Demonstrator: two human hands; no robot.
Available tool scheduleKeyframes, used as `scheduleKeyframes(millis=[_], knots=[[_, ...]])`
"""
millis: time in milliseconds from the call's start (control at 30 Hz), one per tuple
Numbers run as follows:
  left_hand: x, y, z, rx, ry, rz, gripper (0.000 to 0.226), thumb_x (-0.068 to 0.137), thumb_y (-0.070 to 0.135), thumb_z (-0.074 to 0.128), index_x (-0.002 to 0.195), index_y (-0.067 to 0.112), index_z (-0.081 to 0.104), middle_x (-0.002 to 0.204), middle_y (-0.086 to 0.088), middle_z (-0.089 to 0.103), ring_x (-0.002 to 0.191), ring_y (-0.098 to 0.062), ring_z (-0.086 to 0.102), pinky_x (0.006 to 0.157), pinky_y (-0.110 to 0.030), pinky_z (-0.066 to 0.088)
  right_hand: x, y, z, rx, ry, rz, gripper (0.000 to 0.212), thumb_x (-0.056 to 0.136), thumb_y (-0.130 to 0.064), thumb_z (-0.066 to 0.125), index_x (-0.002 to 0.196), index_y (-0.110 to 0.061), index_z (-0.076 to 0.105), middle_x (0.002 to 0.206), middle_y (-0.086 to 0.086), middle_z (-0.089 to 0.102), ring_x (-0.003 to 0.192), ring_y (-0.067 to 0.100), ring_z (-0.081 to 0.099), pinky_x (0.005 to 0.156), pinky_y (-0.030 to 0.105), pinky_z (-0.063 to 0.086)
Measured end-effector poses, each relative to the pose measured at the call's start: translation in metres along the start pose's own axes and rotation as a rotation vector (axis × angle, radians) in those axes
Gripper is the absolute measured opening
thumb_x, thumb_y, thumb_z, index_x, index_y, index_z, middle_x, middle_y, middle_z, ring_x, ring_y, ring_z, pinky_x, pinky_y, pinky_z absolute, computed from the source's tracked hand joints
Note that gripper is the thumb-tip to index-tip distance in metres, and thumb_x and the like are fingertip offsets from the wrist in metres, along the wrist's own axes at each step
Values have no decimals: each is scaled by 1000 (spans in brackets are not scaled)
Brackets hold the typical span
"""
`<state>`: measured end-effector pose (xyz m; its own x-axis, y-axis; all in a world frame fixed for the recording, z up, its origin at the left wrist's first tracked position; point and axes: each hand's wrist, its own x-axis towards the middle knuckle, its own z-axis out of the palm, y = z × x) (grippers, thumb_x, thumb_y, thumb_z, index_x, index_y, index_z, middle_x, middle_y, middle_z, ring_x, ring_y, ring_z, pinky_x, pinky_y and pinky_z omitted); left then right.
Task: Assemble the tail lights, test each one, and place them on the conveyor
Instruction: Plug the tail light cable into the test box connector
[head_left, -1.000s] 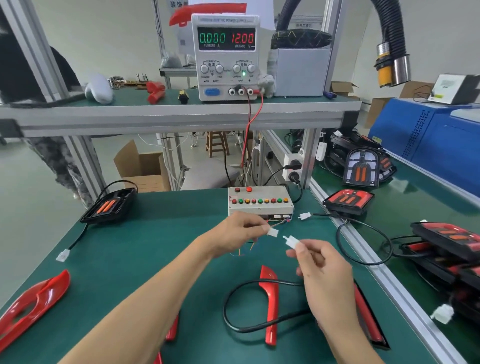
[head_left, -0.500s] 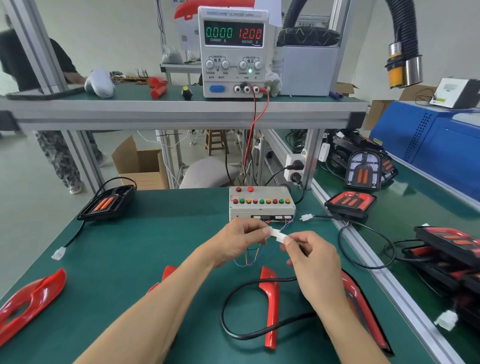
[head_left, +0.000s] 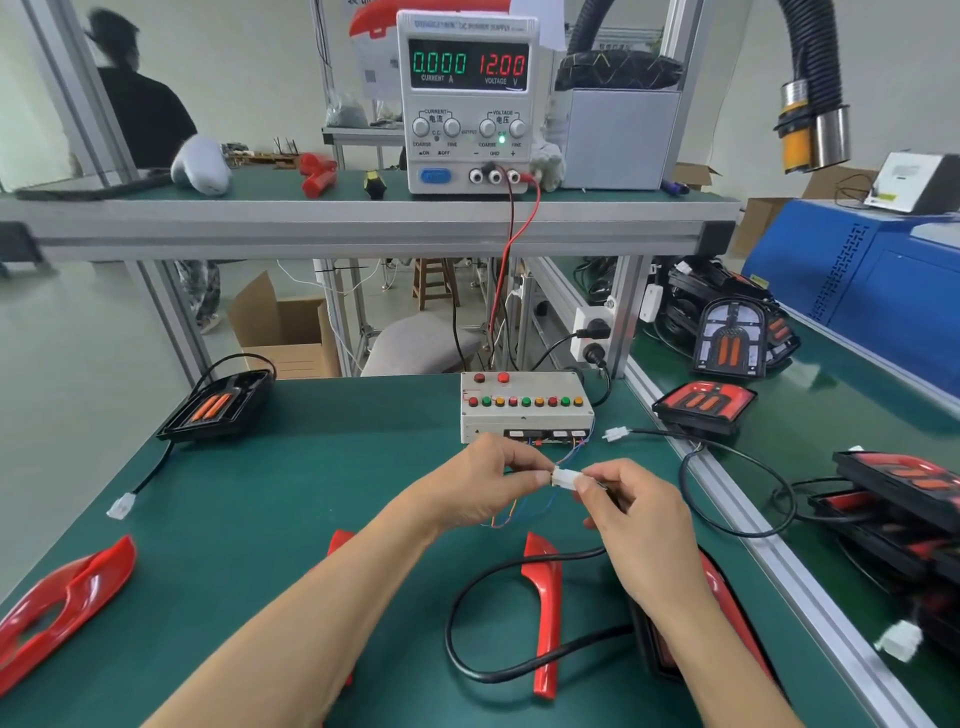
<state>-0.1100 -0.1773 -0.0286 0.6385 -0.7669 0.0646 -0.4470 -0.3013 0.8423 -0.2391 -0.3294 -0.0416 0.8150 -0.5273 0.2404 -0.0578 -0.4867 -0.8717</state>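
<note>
The test box (head_left: 525, 410) sits behind the joined connectors (head_left: 565, 477), with the power supply (head_left: 467, 104) on the shelf (head_left: 363, 223) above.

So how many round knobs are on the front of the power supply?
4, in one row under the displays of the power supply: two under the CURRENT label and two under the VOLTAGE label. None looks hidden.

Plugs: two white plugs (head_left: 565, 477) are joined together above the green table, between both hands.
Cable: a black cable (head_left: 493, 577) makes a loop on the table.
Tail light: a red cover (head_left: 545, 613) lies flat under the cable loop.
Test box: a grey box with coloured buttons (head_left: 525, 410) stands just behind the plugs.
</note>
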Motion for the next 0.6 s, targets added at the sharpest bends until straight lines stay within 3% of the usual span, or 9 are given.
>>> scheduleKeyframes(millis=[67,167,300,600], knots=[[0,2,0,25,5,6,15,99,22,62,97,23,77,77,7,64,71,-2,50,71,-20,42,1,1,-1,-1,-4,-6,7,94,-22,71,91,-28,72,77,-15,74,61,5,70,67,34,56],[0,5,1,18,17,10,15,99,19,62,96,21,77,73,15,60,66,6,49,66,-11,39,1,0,-3,6,-14,-8,8,93,-20,71,91,-28,73,77,-13,75,60,4,70,67,30,56],[-3,5,2,31,4,13,17,99,17,62,92,26,75,73,14,60,67,4,49,67,-15,39,1,-1,-4,20,-62,-11,10,92,-19,71,89,-28,74,75,-11,75,64,5,72,68,31,55],[-2,3,5,8,31,59,18,98,10,62,106,9,79,67,19,57,63,7,49,63,-8,35,1,-5,-10,40,-113,-18,9,92,-23,74,86,-30,74,70,-10,76,71,4,72,71,28,53]])
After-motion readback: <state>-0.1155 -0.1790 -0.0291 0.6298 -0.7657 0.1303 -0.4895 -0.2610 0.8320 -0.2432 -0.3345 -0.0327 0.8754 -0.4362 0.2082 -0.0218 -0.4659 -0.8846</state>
